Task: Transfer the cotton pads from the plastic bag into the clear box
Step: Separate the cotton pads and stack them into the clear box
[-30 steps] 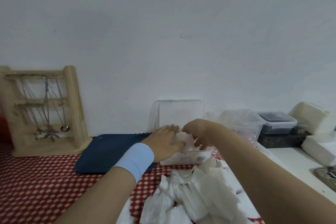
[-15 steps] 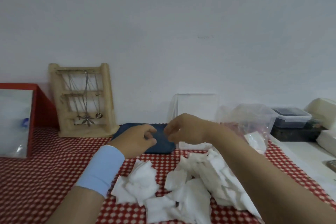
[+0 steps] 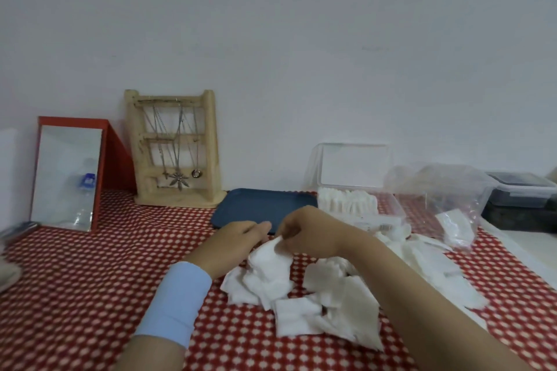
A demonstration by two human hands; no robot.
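Several white square cotton pads lie in a loose pile on the red checked tablecloth in front of me. My right hand pinches the top edge of one pad on the pile's left side. My left hand, above a light blue wristband, rests against the same pads with its fingers stretched toward the right hand. Behind the pile stands the clear box with its lid upright and a row of pads inside. To its right sits the crumpled clear plastic bag, with a few pads left in it.
A dark blue tray lies just behind my hands. A wooden jewellery stand and a red-framed mirror lean on the wall at the left. Dark lidded containers stand at the far right by the cloth's edge.
Both hands drew back from the clear box to the loose pile. They came down onto it, and the right hand took hold of a pad. The view swung left.
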